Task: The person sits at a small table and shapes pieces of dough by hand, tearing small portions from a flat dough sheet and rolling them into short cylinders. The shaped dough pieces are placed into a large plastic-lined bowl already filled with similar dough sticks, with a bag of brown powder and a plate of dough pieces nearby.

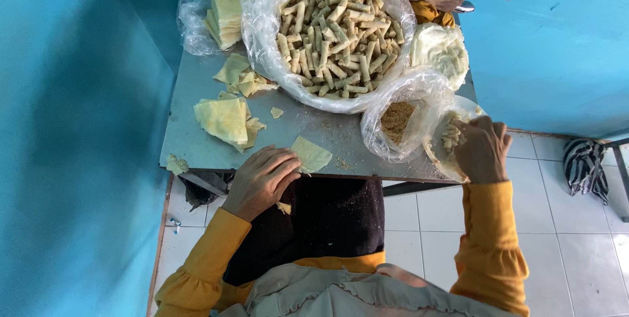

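Wrapper position: a pale yellow, thin triangular dough sheet [310, 154] is laid flat at the near edge of the grey metal table [190, 140], touched at its left corner by the left hand [261, 180], whose fingers are curled loosely on it. Its long axis is angled away toward the right. The right hand [480, 150] is set well apart, fingers bunched in the white bowl [440, 158] of pale crumbly filling [451, 137]; a pinch is likely, but cannot be confirmed. The sheet is nearer the left hand.
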